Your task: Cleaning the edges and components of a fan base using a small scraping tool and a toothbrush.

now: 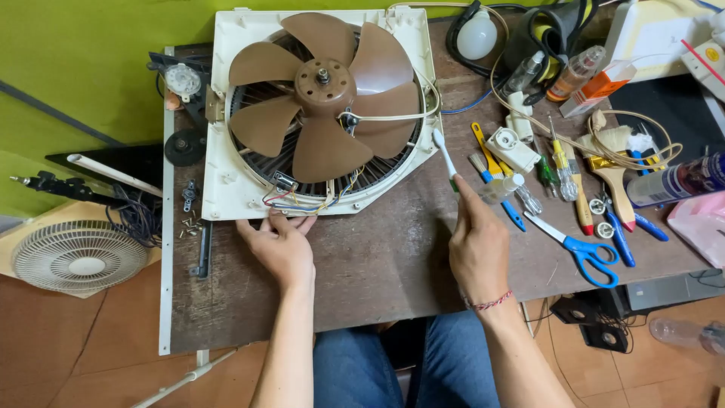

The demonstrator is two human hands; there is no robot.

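Brown tabletop (377,264), worn and scratched, carrying a cream square fan housing (242,113) laid flat at its far left; within the housing, a brown five-bladed impeller (325,94) over a dark grille, coloured wires (298,200) trailing from the near edge. Left hand (281,243), fingers loosely spread, fingertips touching the near rim of the housing just below the wires. Right hand (477,245) pinching the handle of a white toothbrush (444,155) (bristled head raised toward the housing's right edge, just beside it). At right, well apart from the housing: paintbrush (615,181), blue-handled scissors (581,253), screwdrivers (563,162). Near the left rim, small loose screws (189,224).
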